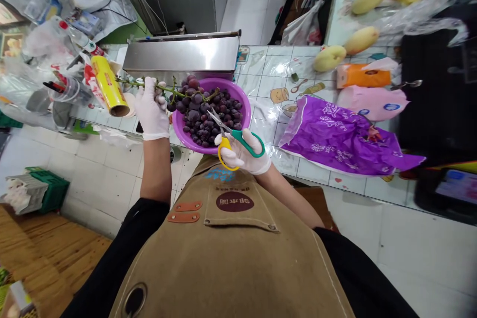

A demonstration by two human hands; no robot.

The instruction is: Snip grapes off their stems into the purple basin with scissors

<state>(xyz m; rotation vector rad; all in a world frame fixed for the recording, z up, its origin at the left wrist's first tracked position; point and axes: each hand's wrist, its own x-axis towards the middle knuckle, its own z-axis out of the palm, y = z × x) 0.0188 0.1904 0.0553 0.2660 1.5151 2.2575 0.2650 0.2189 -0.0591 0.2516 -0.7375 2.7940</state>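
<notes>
My left hand (152, 109), in a white glove, grips the green stem of a grape bunch (192, 94) at the left side of a purple basin (247, 104). Several dark grapes still hang on that stem, over the basin. Many loose purple grapes (208, 131) fill the basin below. In my gloved right hand (248, 154) is a pair of scissors (236, 134) with one green and one yellow handle loop. Their blades are slightly apart and point up and left over the grapes, near the stem.
A purple plastic bag (335, 134) lies right of the basin, with an orange tissue pack (363, 75) and pale yellow mangoes (330, 58) behind it. A steel box (182, 54) stands behind the basin. A yellow film roll (108, 84) sits to the left, near cluttered bags and bottles.
</notes>
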